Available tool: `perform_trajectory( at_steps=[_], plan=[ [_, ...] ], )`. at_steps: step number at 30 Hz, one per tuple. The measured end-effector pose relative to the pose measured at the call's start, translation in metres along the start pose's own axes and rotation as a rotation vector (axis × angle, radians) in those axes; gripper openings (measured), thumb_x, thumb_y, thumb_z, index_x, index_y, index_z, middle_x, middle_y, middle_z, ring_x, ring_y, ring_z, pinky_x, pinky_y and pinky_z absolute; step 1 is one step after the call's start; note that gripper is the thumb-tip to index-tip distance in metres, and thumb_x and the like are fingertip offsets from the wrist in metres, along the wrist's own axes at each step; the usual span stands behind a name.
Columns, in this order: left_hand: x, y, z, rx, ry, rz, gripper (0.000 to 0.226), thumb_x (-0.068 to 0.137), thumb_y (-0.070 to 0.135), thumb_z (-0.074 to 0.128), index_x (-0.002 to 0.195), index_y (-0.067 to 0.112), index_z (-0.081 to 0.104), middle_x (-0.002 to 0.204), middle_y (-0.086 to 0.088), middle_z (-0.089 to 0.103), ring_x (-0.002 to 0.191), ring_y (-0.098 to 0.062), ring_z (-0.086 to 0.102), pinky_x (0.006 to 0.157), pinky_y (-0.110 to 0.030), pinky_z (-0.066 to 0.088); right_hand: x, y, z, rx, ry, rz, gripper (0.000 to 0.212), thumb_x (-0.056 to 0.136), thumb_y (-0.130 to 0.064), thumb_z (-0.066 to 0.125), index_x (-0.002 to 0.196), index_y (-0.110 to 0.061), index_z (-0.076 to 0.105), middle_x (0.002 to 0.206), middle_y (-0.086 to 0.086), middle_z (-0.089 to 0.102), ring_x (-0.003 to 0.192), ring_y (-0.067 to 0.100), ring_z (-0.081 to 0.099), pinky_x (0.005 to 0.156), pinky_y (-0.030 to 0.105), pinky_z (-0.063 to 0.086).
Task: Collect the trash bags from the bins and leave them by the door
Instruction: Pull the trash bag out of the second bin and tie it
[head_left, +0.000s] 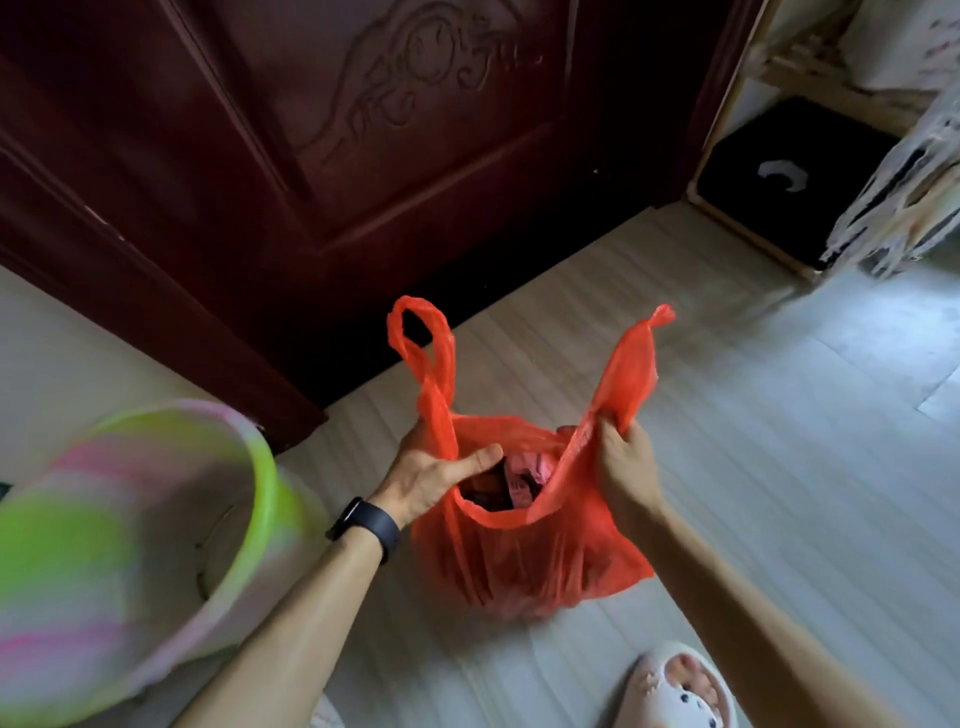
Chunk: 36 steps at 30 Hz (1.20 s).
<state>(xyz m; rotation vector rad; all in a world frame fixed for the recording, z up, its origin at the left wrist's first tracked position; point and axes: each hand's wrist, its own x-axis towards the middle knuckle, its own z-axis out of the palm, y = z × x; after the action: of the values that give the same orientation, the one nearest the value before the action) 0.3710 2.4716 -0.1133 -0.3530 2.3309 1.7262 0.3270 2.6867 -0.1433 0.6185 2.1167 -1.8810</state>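
head view: a thin, crinkled red plastic trash bag (519, 561) sits on the pale plank floor (753, 467) just in front of the dark carved wooden door (311, 156). its mouth gapes and its handle loops stand up. the left hand (431, 478) curls around the base of one handle, and the right hand (626, 467) pinches the other. a round, glossy green-and-pink bin (130, 545) stands by the door's left corner.

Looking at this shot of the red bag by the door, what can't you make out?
Head view only:
Red bag: its plastic hides the contents; only pink scraps show at the mouth.
Bin: blurred, cut off by the left edge.
Door: top cut off by the upper edge.
Slipper: cut off by the bottom edge.
Left hand: fingers hidden behind the bag's handle.
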Motion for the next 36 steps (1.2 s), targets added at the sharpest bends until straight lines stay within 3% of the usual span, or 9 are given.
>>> perform_trajectory(
  at_steps=[3,5,9,13,17,20,22,28,36],
  plan=[
    [0.007,-0.001,0.02,0.082,0.086,0.001,0.025,0.089,0.046,0.064,0.11,0.033,0.065,0.098,0.023,0.067,0.097,0.004,0.063,0.081,-0.007,0.042,0.009,0.004,0.008,0.009,0.051,0.114,0.036,0.086,-0.029,0.04,0.089,-0.002,0.063,0.083,0.015,0.075,0.077,0.037,0.072,0.069,0.049,0.062],
    [0.013,-0.003,0.035,0.036,0.286,-0.093,0.041,0.095,0.056,0.047,0.086,0.023,0.069,0.077,0.012,0.063,0.078,-0.01,0.061,0.073,-0.023,0.044,0.018,0.009,0.012,-0.056,0.081,0.164,0.026,0.083,-0.025,0.039,0.077,-0.009,0.058,0.072,0.008,0.067,0.07,0.029,0.063,0.064,0.042,0.053],
    [0.028,-0.007,0.06,-0.687,0.358,-0.33,0.068,0.098,0.063,0.029,0.08,0.011,0.07,0.078,-0.006,0.075,0.081,-0.021,0.071,0.082,-0.032,0.052,0.03,0.025,0.019,-0.059,0.136,0.361,0.014,0.086,-0.007,0.043,0.081,-0.008,0.056,0.082,0.016,0.062,0.072,0.026,0.06,0.065,0.037,0.052],
    [0.035,-0.018,0.076,-0.778,0.444,-0.448,0.049,0.102,0.047,0.035,0.061,0.019,0.032,0.041,0.004,0.03,0.036,-0.015,0.034,0.053,-0.029,0.035,0.038,0.044,0.023,0.096,0.209,0.504,0.022,0.086,-0.01,0.044,0.093,0.004,0.059,0.085,0.012,0.063,0.082,0.029,0.064,0.075,0.037,0.055],
    [0.038,-0.045,0.072,-0.64,0.261,-0.435,0.065,0.075,0.079,0.057,0.078,0.015,0.048,0.057,-0.006,0.048,0.055,-0.026,0.055,0.062,-0.035,0.052,0.05,0.054,0.031,0.209,0.325,0.523,0.026,0.092,-0.028,0.035,0.092,-0.01,0.054,0.098,0.014,0.07,0.091,0.03,0.069,0.085,0.042,0.058],
    [0.026,-0.054,0.064,-0.277,0.14,-0.236,0.061,0.063,0.071,0.077,0.106,0.032,0.059,0.094,0.006,0.072,0.099,-0.024,0.068,0.098,-0.05,0.049,0.046,0.046,0.031,0.238,0.271,0.524,0.02,0.098,-0.019,0.035,0.088,-0.015,0.051,0.068,0.003,0.072,0.066,0.018,0.07,0.054,0.018,0.057],
    [0.017,-0.055,0.061,-0.099,0.074,-0.134,0.069,0.055,0.066,0.084,0.111,0.036,0.056,0.102,0.014,0.07,0.1,-0.009,0.067,0.095,-0.036,0.052,0.045,0.043,0.029,0.265,0.216,0.501,0.029,0.101,-0.005,0.033,0.076,-0.016,0.043,0.037,-0.01,0.058,0.037,0.003,0.059,0.037,0.013,0.047],
    [0.02,-0.057,0.066,0.166,0.255,-0.118,0.028,0.076,0.023,0.074,0.102,0.024,0.062,0.094,0.009,0.071,0.088,-0.01,0.068,0.08,-0.03,0.054,0.042,0.025,0.052,0.378,0.262,0.495,0.023,0.091,-0.013,0.039,0.069,-0.017,0.045,0.057,0.003,0.039,0.037,0.015,0.037,0.036,0.015,0.029],
    [0.033,-0.029,0.086,-0.512,0.327,-0.166,0.034,0.066,-0.009,0.043,0.067,0.014,0.067,0.08,-0.01,0.076,0.092,-0.021,0.072,0.092,-0.038,0.05,0.032,0.032,0.057,0.086,0.014,0.27,0.022,0.085,-0.017,0.043,0.079,-0.015,0.064,0.061,0.001,0.061,0.062,0.024,0.058,0.062,0.039,0.047]
  ],
)
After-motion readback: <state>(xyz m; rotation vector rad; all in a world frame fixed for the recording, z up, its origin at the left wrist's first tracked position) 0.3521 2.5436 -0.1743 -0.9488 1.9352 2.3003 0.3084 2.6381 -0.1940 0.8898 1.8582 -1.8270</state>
